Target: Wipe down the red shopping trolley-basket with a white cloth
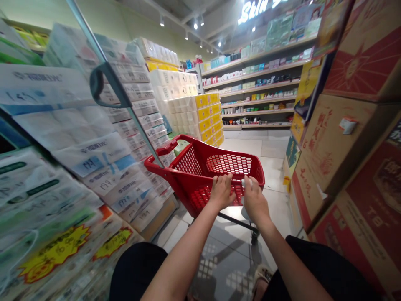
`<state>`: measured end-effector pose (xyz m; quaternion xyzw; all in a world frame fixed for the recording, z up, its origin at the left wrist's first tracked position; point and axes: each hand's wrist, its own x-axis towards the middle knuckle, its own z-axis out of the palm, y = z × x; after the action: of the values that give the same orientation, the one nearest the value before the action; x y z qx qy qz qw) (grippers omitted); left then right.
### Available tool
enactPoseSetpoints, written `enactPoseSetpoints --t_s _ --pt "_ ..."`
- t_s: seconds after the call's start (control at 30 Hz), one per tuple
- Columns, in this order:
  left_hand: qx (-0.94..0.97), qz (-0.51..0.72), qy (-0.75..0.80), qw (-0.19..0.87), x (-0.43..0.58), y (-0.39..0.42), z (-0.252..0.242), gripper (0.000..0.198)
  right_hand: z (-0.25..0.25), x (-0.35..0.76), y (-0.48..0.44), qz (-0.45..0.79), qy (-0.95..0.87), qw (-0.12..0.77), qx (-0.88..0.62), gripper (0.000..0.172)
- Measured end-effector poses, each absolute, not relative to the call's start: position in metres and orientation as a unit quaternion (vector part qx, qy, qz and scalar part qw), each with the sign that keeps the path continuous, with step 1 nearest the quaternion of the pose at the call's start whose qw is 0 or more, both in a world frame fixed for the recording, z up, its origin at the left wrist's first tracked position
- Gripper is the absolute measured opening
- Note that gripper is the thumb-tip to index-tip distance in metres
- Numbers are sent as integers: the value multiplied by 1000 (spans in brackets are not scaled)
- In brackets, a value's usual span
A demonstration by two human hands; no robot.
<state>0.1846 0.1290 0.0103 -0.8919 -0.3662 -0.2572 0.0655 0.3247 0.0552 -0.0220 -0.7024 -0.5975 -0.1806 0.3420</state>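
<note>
A red plastic rolling shopping basket (188, 186) with perforated sides stands tilted in front of me. My left hand (222, 191) has its fingers hooked over the near rim, thumb on the outer side. Just right of it, my right hand (254, 198) curls its fingers over the same rim. Something small and white shows by the right fingers; I cannot make out what it is. From the basket's left end a metal pole with a dark grey pull handle (125, 98) rises to the upper left. A divider splits the basket, and something pale green shows at its left end.
Wrapped paper packs (90, 125) are stacked high on the left, with yellow price tags (54, 253) low down. Cardboard cartons (341, 138) form a wall on the right. Beyond the tiled floor (274, 167), shelves (260, 90) of small products line the back.
</note>
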Motion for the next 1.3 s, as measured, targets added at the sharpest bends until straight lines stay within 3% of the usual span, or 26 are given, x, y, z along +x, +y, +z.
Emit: enactPoseSetpoints --t_s 0.27,0.53,0.93,1.13,1.3 --pt "-899 -251 -353 67 164 131 7 70 -21 292 55 -179 -676 313 -643 72" --pt "-897 -248 -357 77 155 142 8 74 -10 344 43 -155 -601 250 -743 63" --pt "-904 -230 -352 78 153 130 5 74 -11 262 62 -168 -665 270 -676 72" --pt "-913 -232 -331 47 142 132 16 74 -4 303 51 -152 -671 257 -679 65" --pt "-910 -227 -344 48 146 130 25 54 -4 356 46 -104 -607 265 -742 52"
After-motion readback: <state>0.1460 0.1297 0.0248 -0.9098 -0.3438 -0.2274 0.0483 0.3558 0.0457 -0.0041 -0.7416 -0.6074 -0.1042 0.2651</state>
